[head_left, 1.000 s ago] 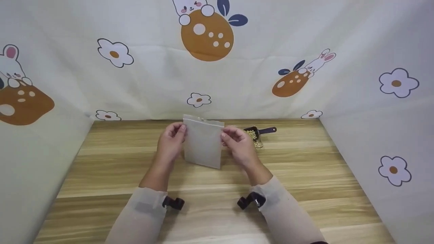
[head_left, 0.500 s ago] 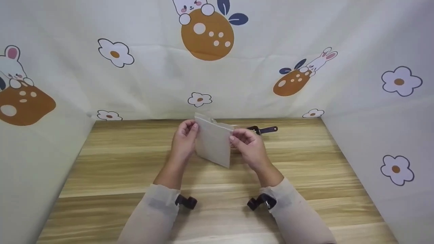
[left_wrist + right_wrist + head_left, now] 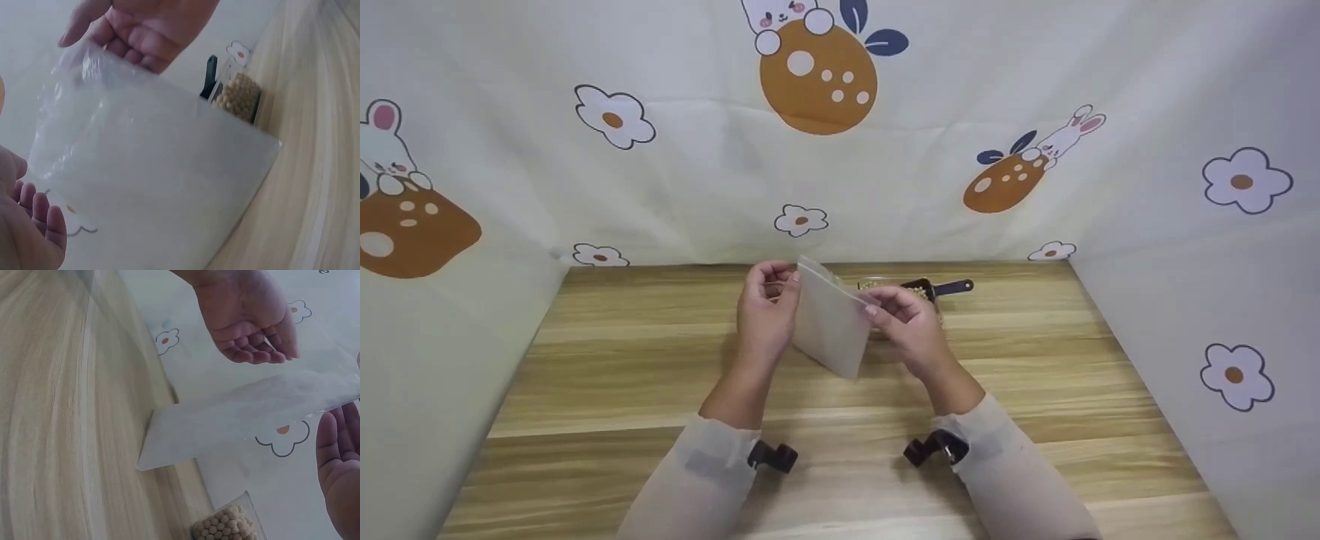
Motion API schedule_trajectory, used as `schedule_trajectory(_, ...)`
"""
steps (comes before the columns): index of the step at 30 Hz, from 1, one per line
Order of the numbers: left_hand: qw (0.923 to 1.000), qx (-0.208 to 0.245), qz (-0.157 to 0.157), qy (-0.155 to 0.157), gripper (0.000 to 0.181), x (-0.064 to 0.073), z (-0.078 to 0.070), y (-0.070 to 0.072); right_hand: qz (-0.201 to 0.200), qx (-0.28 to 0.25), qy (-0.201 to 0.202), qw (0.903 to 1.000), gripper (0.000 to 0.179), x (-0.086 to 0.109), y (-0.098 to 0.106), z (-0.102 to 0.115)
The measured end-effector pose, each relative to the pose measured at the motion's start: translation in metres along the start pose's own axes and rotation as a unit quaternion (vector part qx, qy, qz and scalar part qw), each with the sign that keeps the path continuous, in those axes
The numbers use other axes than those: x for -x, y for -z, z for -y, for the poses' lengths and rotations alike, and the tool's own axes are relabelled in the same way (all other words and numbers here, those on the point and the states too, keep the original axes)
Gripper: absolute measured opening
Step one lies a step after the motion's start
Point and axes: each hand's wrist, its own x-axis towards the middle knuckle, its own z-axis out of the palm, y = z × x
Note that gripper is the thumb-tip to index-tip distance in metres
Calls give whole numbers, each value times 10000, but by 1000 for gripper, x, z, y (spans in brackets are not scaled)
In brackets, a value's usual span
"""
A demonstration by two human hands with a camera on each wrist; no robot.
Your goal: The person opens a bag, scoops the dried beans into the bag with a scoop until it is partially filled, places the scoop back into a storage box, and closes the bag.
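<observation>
A frosted, translucent zip-lock bag [image 3: 831,322] hangs upright between the two hands, turned at a slant, with its zip strip along the top. My left hand [image 3: 767,311] pinches its upper left edge between thumb and fingers. At the upper right edge, my right hand [image 3: 911,326] pinches the bag too. The left wrist view shows the right hand [image 3: 152,28] at a crinkled clear corner of the bag [image 3: 157,146]. Behind the right hand stands a clear container of pale round beans [image 3: 239,95], partly hidden, with a black scoop [image 3: 955,287] in it.
The wood-grain table [image 3: 622,360] spreads beneath the hands. A pale curtain [image 3: 690,172] printed with rabbits, flowers and orange fruit encloses it at the back and both sides. A black wrist-camera mount [image 3: 772,455] sticks out from the left sleeve, and the right sleeve bears another.
Both hands have shifted right with the bag. The bag has turned from nearly facing me to a slant, its right edge nearer to me. The container is partly covered by the right hand throughout.
</observation>
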Motion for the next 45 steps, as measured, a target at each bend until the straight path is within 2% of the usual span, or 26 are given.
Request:
schedule_trajectory(6,9988,283,406,-54,25,15,-12,-11,311,-544,204,9978,44,-3,-3,3)
schedule_trajectory(11,9957,624,676,138,25,21,-15,-16,300,-710,-13,9970,51,-6,-8,5)
schedule_trajectory(18,9938,741,802,214,26,23,-14,-20,104,-916,-265,9954,55,-11,-16,8)
schedule_trajectory(23,9917,937,859,172,27,24,-14,-21,-102,-924,-554,9941,51,-16,-26,11)
schedule_trajectory(30,9917,934,870,138,26,25,-17,-21,-438,-1130,-648,9905,20,-22,-40,12)
schedule_trajectory(34,9921,867,890,157,27,25,-18,-21,-625,-1108,-606,9900,11,-25,-45,10)
schedule_trajectory(45,9892,1019,941,480,32,25,-20,-20,-891,-886,-765,9891,17,-25,-48,13)
